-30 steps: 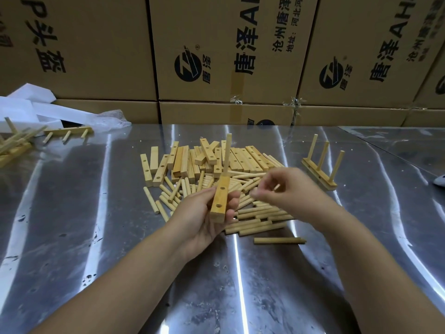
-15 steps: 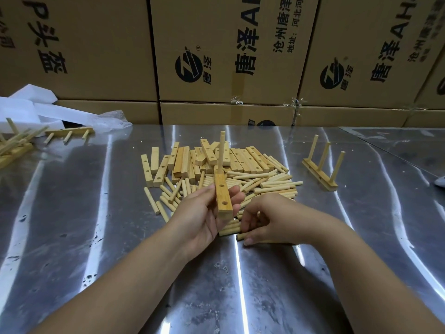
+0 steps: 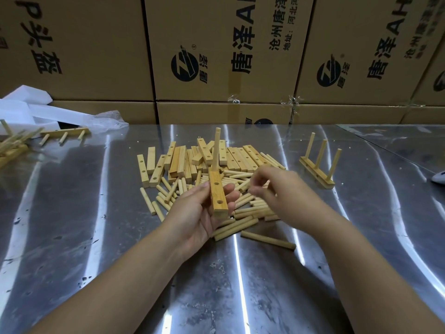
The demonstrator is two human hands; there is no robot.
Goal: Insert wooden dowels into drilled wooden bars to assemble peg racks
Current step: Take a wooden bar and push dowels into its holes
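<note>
Gripping bar [image 3: 218,194], one dowel [image 3: 216,150] seated, in your left hand [image 3: 199,213]; right hand [image 3: 277,189] fingers blurred, hold unclear. Next: peg open hole [image 3: 219,202].

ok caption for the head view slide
Left hand holds a drilled bar with one dowel inserted; right hand above loose dowels.
</note>
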